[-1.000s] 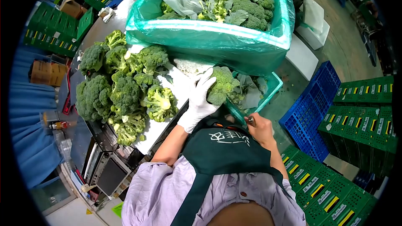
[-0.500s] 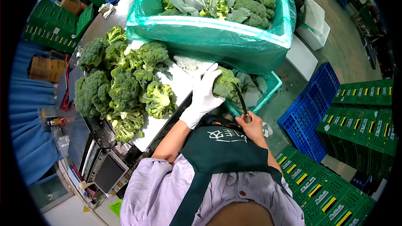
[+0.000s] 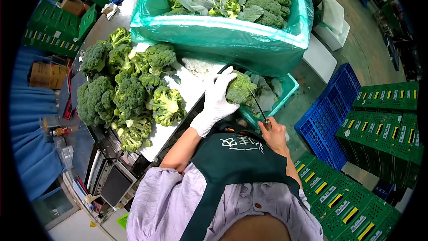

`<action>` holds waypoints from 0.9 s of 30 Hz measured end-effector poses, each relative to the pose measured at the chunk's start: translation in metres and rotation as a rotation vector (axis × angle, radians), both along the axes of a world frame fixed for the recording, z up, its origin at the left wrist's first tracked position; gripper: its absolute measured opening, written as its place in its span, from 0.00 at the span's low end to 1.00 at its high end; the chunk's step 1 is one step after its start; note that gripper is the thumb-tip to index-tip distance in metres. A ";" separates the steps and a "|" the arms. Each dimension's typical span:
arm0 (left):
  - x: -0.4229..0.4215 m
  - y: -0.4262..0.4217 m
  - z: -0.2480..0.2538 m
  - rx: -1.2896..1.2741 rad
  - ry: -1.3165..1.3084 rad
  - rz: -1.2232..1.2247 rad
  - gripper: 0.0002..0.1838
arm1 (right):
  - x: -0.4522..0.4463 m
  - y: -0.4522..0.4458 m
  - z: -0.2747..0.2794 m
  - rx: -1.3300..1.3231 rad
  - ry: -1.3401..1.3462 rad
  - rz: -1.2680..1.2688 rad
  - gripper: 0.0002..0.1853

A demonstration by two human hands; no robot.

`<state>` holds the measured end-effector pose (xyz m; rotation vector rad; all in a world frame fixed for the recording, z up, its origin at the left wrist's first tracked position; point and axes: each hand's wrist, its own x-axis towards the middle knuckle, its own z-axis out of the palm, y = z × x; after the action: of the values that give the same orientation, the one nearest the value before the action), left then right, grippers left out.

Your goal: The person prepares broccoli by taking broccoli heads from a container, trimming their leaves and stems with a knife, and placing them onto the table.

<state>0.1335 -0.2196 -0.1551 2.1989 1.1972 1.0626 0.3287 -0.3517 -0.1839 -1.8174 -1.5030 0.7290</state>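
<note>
Head: knife (image 3: 259,106) aslant, tip toward broccoli (image 3: 240,88)

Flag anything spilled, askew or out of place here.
Only one small thing: a loose floret lies on the white board, at the edge of the broccoli pile, as if broken off. Nothing else stands out.

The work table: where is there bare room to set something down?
A strip of white board between the broccoli heap and the gloved left hand; also grey tabletop beyond the heap, left of the green-lined box. Crowded: the heap and the box.
</note>
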 end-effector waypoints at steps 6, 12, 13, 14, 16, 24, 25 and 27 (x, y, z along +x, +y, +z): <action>-0.001 0.000 -0.011 -0.015 -0.025 -0.021 0.40 | 0.007 0.003 -0.029 -0.013 -0.049 -0.298 0.13; -0.004 -0.001 -0.010 0.010 -0.009 -0.012 0.39 | 0.011 0.000 -0.006 -0.094 -0.047 -0.227 0.13; -0.003 -0.001 -0.010 0.011 -0.010 -0.012 0.39 | 0.008 0.000 0.004 -0.117 -0.004 -0.146 0.12; -0.004 -0.001 -0.009 0.003 -0.010 -0.015 0.39 | 0.005 -0.002 0.002 -0.118 -0.004 -0.146 0.12; -0.004 -0.001 -0.009 -0.004 -0.010 -0.019 0.39 | 0.000 -0.004 -0.001 0.006 -0.005 -0.018 0.12; 0.000 -0.004 -0.007 0.005 0.046 -0.009 0.37 | 0.004 -0.002 -0.035 -0.008 -0.055 -0.056 0.12; -0.001 -0.005 -0.007 0.005 0.046 -0.008 0.37 | 0.009 -0.002 -0.051 -0.146 0.105 -0.248 0.12; -0.001 -0.005 -0.008 0.065 0.026 0.013 0.37 | 0.026 -0.002 -0.057 -0.407 0.317 -0.537 0.12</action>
<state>0.1328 -0.2250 -0.1632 2.2635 1.2056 1.0964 0.3548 -0.3540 -0.2413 -2.1447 -0.6445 1.0316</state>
